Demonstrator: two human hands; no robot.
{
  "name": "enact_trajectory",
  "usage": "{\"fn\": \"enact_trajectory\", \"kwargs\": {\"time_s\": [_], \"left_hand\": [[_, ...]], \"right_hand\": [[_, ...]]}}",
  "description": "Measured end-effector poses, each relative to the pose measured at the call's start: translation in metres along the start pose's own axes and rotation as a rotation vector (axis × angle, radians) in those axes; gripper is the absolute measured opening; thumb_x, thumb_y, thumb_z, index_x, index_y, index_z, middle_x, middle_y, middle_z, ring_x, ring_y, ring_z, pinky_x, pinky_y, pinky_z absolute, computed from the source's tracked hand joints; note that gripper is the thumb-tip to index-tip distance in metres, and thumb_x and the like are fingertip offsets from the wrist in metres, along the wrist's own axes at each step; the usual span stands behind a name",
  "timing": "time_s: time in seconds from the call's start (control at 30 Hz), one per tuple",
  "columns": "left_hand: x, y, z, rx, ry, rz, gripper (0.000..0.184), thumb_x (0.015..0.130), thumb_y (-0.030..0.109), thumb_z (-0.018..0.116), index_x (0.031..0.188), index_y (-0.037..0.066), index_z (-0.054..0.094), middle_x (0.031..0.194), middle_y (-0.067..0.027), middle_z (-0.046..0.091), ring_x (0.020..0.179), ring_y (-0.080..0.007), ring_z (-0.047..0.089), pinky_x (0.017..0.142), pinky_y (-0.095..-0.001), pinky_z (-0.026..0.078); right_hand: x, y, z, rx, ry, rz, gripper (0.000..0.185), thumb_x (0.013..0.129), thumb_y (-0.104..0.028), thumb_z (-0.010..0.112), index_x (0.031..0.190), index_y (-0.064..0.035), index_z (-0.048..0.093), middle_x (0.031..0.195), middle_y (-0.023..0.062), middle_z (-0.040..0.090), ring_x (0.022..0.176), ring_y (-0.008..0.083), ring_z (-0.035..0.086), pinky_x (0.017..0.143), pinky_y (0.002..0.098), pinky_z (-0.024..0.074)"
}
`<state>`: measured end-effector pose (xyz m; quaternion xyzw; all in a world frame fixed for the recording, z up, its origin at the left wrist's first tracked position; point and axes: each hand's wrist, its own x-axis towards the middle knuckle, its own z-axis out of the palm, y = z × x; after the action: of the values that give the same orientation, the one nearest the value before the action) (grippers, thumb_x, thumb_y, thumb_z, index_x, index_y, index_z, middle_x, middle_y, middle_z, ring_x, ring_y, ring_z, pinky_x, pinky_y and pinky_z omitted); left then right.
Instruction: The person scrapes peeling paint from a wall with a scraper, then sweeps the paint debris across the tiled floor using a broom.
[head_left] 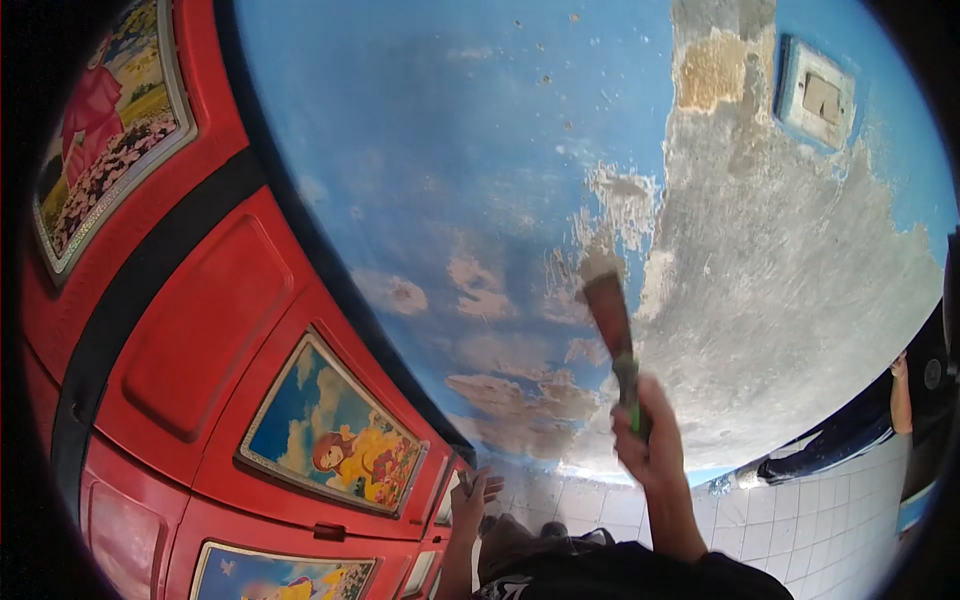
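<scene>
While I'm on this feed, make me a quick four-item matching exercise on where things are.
1. White square wall switch
2. Flat brown-bladed scraper with green-and-black handle
3. Glossy red panelled cabinet
4. Pale square floor tiles

A. Left side of view, bearing framed pictures
B. Lower right, below the wall
C. Gripped in the right hand
D. Upper right of view

Pairs: 1-D, 2-C, 3-A, 4-B

Right fingers [627, 440] round scraper [610, 315] (blade blurred) at peeling blue wall [430, 150] — left fingers [491, 486] near red cabinet [212, 310].
</scene>
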<state>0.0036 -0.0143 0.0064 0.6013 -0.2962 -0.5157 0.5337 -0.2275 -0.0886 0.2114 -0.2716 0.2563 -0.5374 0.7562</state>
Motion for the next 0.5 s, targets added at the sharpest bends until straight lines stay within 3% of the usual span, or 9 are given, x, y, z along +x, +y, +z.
{"fn": "enact_trajectory", "kwargs": {"time_s": [0.17,0.33,0.43,0.5], "left_hand": [[0.003,0.005,-0.002,0.038,-0.059,0.006,0.031,0.091,0.023,0.042,0.113,0.003,0.051,0.093,-0.0106,0.063,0.083,-0.0171,0.062,0.069,-0.0258,0.047],[0.003,0.010,0.004,0.055,-0.050,0.049,0.031,0.091,0.022,0.041,0.113,0.002,0.051,0.093,-0.0107,0.063,0.083,-0.0172,0.062,0.069,-0.0260,0.047],[0.003,0.008,0.010,0.060,-0.065,0.012,0.031,0.091,0.022,0.042,0.112,0.002,0.051,0.093,-0.0108,0.064,0.082,-0.0170,0.062,0.069,-0.0262,0.047],[-0.002,0.003,0.011,0.068,-0.079,-0.025,0.031,0.091,0.022,0.042,0.112,0.002,0.052,0.092,-0.0108,0.064,0.082,-0.0170,0.062,0.069,-0.0264,0.047]], "right_hand": [[0.007,-0.003,0.010,0.098,-0.043,0.026,0.011,0.092,-0.029,0.041,0.096,-0.0190,0.042,0.065,0.0022,0.044,0.035,0.0017,0.025,0.029,0.0140,0.0180],[-0.032,0.012,-0.021,-0.029,0.036,0.041,0.014,0.092,-0.027,0.040,0.097,-0.0151,0.045,0.060,0.0045,0.045,0.032,0.0020,0.024,0.028,0.0147,0.0180],[-0.007,0.006,-0.018,-0.106,0.130,-0.084,0.014,0.092,-0.026,0.041,0.098,-0.0149,0.045,0.060,0.0036,0.045,0.032,0.0021,0.024,0.028,0.0150,0.0180],[0.015,0.003,-0.009,-0.055,0.079,-0.043,0.014,0.091,-0.026,0.042,0.097,-0.0142,0.045,0.060,0.0029,0.045,0.032,0.0023,0.024,0.028,0.0153,0.0185]]}}
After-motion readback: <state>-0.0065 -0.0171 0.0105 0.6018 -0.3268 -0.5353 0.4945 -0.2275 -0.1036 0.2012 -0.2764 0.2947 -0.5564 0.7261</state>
